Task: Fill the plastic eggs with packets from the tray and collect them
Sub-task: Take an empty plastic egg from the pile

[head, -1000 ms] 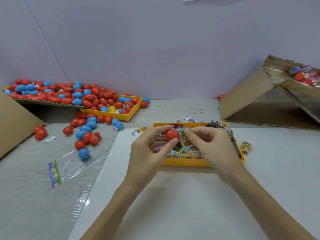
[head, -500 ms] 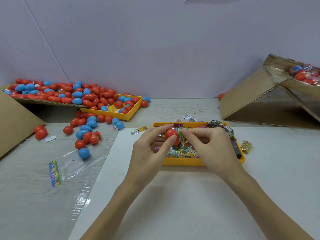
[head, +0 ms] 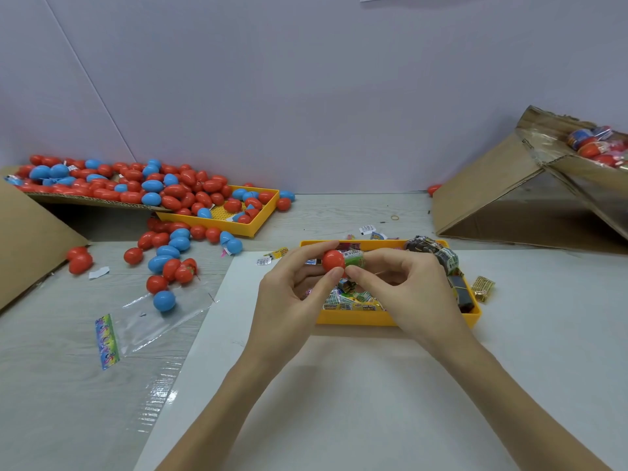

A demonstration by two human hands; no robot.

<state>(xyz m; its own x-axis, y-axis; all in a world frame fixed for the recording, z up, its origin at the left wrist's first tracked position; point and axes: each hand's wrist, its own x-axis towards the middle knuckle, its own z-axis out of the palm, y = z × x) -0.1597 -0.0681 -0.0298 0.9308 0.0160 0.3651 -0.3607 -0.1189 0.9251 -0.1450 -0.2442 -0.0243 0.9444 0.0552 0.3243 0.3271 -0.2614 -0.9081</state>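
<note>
now two hands [head: 343,294] — one red egg [head: 333,260]

Two hands are in view, the left hand [head: 289,297] and the right hand [head: 404,290], with one red egg [head: 333,261] and one green packet [head: 353,258] between them. There are two yellow trays: the near tray [head: 390,319] with a heap of packets, too jumbled to count, and the far tray [head: 251,226] with roughly a dozen eggs. Two cardboard ramps stand at the sides, the left ramp [head: 85,198] carrying several dozen red eggs and perhaps ten blue ones, the right ramp [head: 492,185] a few more. About twenty loose eggs [head: 170,253] lie on the table. One clear bag [head: 153,321] lies flat, and one gold packet [head: 483,287] sits outside the near tray.
</note>
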